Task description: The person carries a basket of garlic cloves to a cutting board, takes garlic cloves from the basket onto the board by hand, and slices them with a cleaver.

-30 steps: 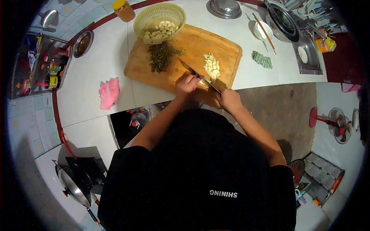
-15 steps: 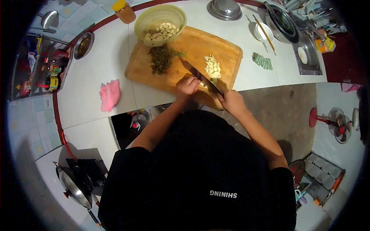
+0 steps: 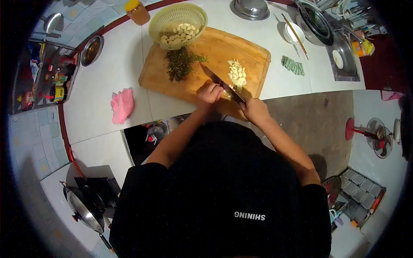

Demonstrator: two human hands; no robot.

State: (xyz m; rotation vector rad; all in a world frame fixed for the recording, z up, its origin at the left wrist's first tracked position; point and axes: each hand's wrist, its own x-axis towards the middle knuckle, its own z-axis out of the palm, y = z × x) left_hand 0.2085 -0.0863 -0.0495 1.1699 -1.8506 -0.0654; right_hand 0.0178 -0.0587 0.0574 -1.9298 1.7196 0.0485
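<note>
Far left on cutting board [image 3: 226, 43]: dark chopped herbs [image 3: 178, 66], just nearer than basket [image 3: 195, 15] of pale cloves. Left hand [image 3: 209, 93] at near edge, fingertips pinched together, seemingly on small pale piece [image 3: 226, 94], mostly hidden. Knife [image 3: 220, 83] slants from herb side toward right hand [image 3: 257, 110], which wraps its handle. Peeled cloves [image 3: 237, 74] already heaped right of blade; many unpeeled-looking ones sit in basket, so work looks partway.
</note>
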